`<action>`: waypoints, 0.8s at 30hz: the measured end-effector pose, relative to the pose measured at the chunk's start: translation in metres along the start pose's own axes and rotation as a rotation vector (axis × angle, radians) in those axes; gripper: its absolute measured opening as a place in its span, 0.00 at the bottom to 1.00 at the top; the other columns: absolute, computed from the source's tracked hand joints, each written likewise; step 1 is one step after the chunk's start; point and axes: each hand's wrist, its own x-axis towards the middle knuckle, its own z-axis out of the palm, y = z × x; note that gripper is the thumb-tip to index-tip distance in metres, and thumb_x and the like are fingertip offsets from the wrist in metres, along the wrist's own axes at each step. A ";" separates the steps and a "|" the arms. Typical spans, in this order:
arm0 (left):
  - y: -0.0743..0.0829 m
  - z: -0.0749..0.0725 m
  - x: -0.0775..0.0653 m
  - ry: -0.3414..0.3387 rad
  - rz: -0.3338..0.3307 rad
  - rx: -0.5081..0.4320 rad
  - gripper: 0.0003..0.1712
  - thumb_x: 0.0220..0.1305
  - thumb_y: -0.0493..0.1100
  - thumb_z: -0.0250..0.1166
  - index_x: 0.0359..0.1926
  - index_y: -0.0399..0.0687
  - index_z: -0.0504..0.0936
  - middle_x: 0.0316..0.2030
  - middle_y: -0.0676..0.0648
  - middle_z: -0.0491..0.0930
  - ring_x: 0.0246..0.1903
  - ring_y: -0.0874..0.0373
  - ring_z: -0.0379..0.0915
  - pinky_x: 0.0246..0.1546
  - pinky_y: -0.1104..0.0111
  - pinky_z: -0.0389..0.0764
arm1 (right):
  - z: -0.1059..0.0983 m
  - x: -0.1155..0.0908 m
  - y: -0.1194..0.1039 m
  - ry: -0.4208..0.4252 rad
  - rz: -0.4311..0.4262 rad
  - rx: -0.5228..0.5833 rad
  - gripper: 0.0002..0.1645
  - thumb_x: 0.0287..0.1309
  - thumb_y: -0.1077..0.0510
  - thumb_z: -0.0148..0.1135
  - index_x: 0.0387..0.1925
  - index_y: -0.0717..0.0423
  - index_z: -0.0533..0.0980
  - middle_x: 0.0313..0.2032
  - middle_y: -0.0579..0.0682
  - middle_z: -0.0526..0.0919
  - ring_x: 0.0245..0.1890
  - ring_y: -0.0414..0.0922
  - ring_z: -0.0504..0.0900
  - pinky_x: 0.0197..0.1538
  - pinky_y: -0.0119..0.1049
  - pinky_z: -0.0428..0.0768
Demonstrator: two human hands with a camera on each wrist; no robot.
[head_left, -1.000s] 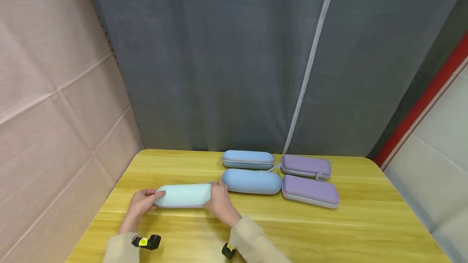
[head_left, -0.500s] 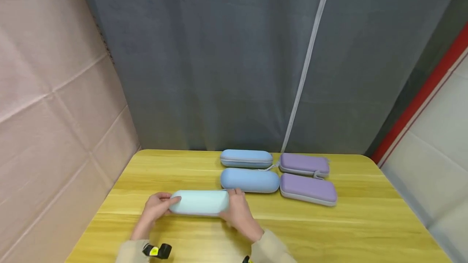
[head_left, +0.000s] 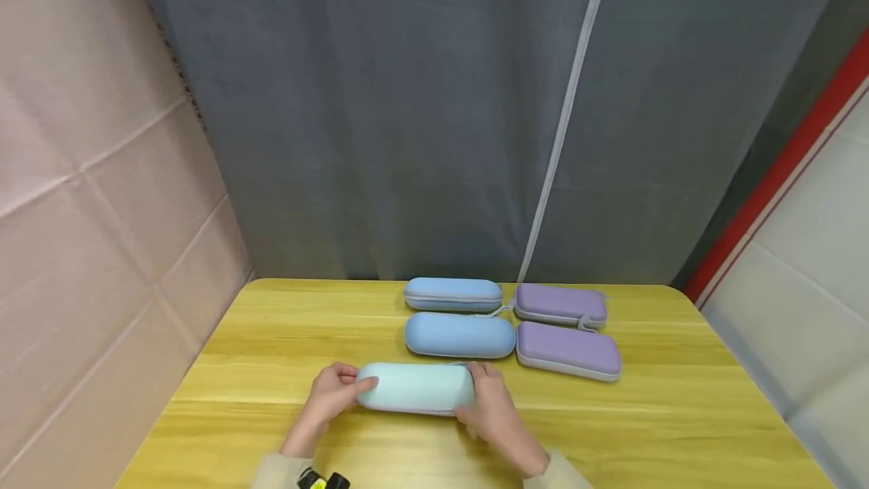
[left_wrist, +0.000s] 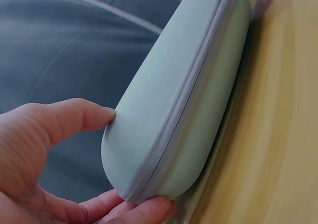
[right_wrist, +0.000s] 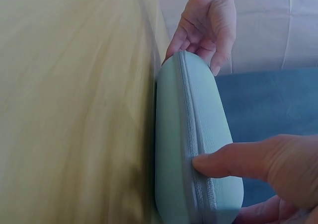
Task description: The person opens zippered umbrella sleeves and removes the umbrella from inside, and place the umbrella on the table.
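A long mint-green zippered glasses case with rounded ends lies level between both hands, near the middle of the table. My left hand grips its left end, thumb on the upper shell and fingers round the end, as the left wrist view shows. At the other end, my right hand holds the case, with the thumb pressing on the grey zip in the right wrist view. The zip is closed along the side that shows. Whether the underside touches the wood cannot be told.
Behind the mint case, two blue glasses cases lie one behind the other. Two purple cases lie in the same way to their right. The wooden table ends at a grey curtain; a pale pink cloth hangs on the left.
Both hands have carried the mint case to the right and closer to the person, until it lies in front of the blue cases. The other cases keep their places on the table.
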 end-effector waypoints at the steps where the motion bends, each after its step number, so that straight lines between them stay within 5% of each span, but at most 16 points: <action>1: 0.001 0.004 -0.001 -0.001 0.007 0.005 0.27 0.48 0.43 0.72 0.41 0.28 0.72 0.33 0.39 0.74 0.31 0.53 0.72 0.29 0.66 0.78 | -0.002 -0.002 0.003 0.002 0.007 0.002 0.39 0.24 0.66 0.78 0.46 0.72 0.73 0.41 0.64 0.75 0.43 0.60 0.74 0.44 0.51 0.78; 14: 0.007 0.033 -0.004 -0.077 0.148 0.059 0.28 0.42 0.43 0.76 0.43 0.33 0.78 0.28 0.46 0.73 0.28 0.57 0.68 0.28 0.68 0.72 | -0.026 -0.021 0.028 0.037 -0.017 -0.013 0.41 0.24 0.66 0.79 0.48 0.71 0.73 0.44 0.63 0.74 0.45 0.61 0.74 0.47 0.52 0.76; 19: 0.010 0.030 -0.003 -0.169 0.323 0.202 0.30 0.40 0.43 0.77 0.45 0.35 0.78 0.29 0.46 0.75 0.28 0.57 0.69 0.27 0.68 0.72 | -0.030 -0.023 0.036 0.027 -0.028 0.029 0.40 0.28 0.64 0.79 0.49 0.71 0.73 0.44 0.61 0.74 0.44 0.57 0.76 0.44 0.45 0.79; 24: 0.009 0.028 0.003 -0.266 0.499 0.314 0.35 0.38 0.42 0.78 0.47 0.33 0.73 0.41 0.43 0.75 0.35 0.55 0.72 0.33 0.68 0.76 | -0.036 -0.017 0.049 0.064 -0.013 0.218 0.22 0.44 0.64 0.71 0.42 0.70 0.77 0.35 0.54 0.78 0.34 0.49 0.78 0.32 0.33 0.78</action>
